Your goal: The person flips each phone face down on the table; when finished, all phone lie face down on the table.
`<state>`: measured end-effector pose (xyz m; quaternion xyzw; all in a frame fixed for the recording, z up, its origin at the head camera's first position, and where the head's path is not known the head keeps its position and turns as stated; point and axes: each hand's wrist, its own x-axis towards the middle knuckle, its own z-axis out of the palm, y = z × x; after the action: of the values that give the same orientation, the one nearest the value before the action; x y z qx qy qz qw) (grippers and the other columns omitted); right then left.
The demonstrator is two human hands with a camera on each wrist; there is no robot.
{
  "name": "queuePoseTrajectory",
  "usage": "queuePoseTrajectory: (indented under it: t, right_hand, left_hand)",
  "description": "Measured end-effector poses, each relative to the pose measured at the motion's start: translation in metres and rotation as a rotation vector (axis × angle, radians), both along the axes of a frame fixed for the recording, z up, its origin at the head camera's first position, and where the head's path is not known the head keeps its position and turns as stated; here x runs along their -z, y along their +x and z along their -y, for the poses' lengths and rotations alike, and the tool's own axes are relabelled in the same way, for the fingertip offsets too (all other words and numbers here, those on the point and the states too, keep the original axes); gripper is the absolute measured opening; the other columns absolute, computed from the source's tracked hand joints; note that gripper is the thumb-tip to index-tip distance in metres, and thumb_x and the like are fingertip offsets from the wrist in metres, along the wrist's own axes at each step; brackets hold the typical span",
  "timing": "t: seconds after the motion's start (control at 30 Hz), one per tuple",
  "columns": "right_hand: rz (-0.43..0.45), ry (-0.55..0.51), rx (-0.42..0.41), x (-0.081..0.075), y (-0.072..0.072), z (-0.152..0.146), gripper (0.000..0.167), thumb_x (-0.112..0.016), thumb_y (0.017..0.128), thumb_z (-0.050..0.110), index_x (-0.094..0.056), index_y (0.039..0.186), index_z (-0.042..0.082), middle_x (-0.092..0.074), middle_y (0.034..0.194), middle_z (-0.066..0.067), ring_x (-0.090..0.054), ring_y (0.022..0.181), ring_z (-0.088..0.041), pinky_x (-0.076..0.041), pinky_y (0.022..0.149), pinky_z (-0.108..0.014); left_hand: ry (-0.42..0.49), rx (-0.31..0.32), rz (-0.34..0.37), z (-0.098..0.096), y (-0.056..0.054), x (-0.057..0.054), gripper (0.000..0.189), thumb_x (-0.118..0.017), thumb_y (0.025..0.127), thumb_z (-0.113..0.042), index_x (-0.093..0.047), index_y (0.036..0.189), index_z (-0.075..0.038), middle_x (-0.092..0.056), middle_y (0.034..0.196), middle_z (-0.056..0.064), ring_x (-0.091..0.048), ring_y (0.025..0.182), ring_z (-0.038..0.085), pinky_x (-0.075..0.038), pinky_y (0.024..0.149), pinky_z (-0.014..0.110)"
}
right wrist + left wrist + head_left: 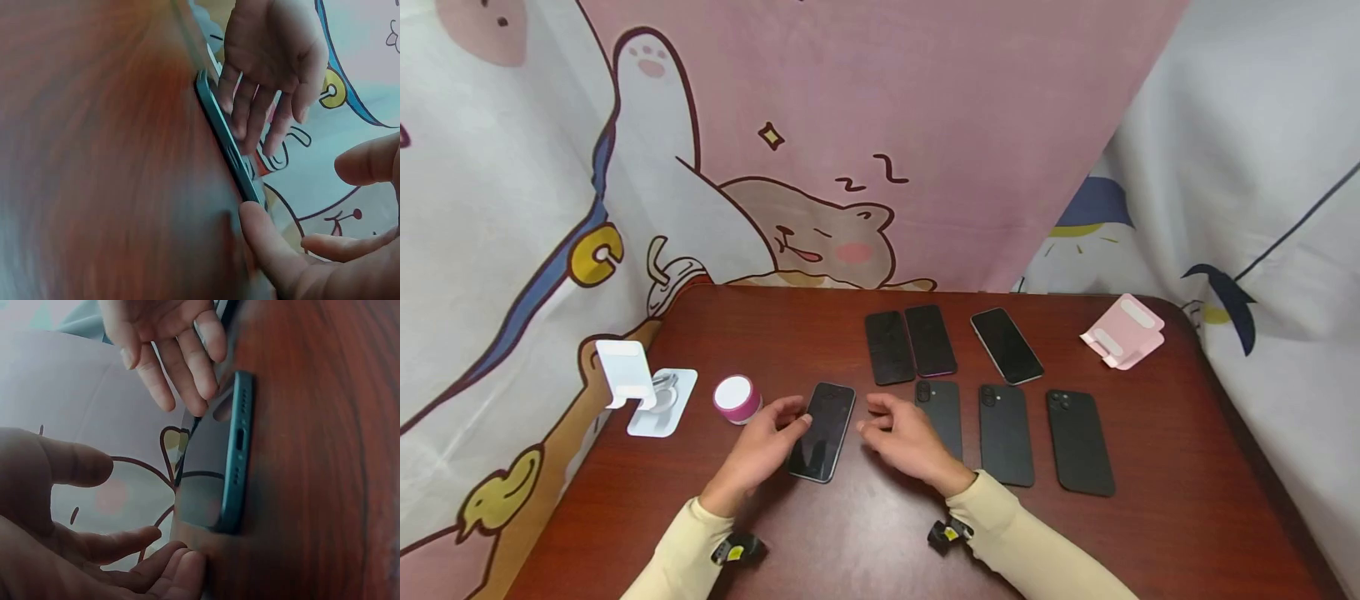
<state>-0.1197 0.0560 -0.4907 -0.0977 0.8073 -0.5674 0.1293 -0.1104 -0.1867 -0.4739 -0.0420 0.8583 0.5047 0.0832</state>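
Observation:
A smartphone (823,433) lies screen up on the table, between the two hands; its glossy dark screen mirrors the backdrop in the left wrist view. My left hand (767,446) is at its left side, the thumb over the phone's edge in the head view, fingers loosely bent and not gripping it. To its right hovers my right hand (913,442), fingers relaxed with nothing held. In the right wrist view a fingertip of the right hand (325,256) overlaps the near end of the phone (228,140); contact is unclear. The right hand partly covers a black phone (942,408).
More phones lie to the right: two dark ones (890,346) (931,340), a silver-edged one (1006,346), and two back-up black ones (1006,435) (1081,442). A pink-white round tub (737,398) and white phone stand (625,371) stand left; a pink stand (1125,332) sits far right.

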Motion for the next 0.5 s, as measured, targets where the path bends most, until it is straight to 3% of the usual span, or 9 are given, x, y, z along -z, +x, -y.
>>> queuePoseTrajectory:
  t: [0.23, 0.4, 0.5]
  right_hand:
    - [0.193, -0.272, -0.007, 0.004, 0.002, 0.018, 0.061, -0.067, 0.101, 0.014, -0.044, 0.153, -0.008, -0.049, 0.155, -0.032, -0.065, 0.129, -0.039, -0.064, 0.090, -0.045]
    - [0.264, -0.352, 0.025, 0.004, 0.005, 0.025, 0.062, -0.064, 0.102, 0.011, -0.040, 0.154, -0.011, -0.044, 0.158, -0.034, -0.062, 0.132, -0.042, -0.062, 0.093, -0.052]
    - [0.281, -0.375, 0.043, 0.003, 0.007, 0.028, 0.060, -0.063, 0.102, 0.011, -0.040, 0.154, -0.011, -0.044, 0.158, -0.034, -0.060, 0.135, -0.044, -0.061, 0.096, -0.053]
  left_hand:
    - [0.092, 0.016, 0.068, 0.003, -0.007, 0.003, 0.049, -0.065, 0.104, -0.021, -0.056, 0.146, 0.004, -0.065, 0.138, 0.024, -0.067, 0.122, 0.036, -0.059, 0.101, 0.049]
    - [0.190, -0.017, 0.143, 0.003, -0.010, 0.004, 0.049, -0.062, 0.106, -0.021, -0.054, 0.148, 0.003, -0.063, 0.142, 0.025, -0.067, 0.122, 0.036, -0.058, 0.103, 0.052]
    - [0.234, -0.020, 0.147, 0.004, -0.010, 0.004, 0.050, -0.061, 0.106, -0.019, -0.052, 0.148, 0.005, -0.061, 0.143, 0.027, -0.066, 0.124, 0.040, -0.057, 0.105, 0.054]
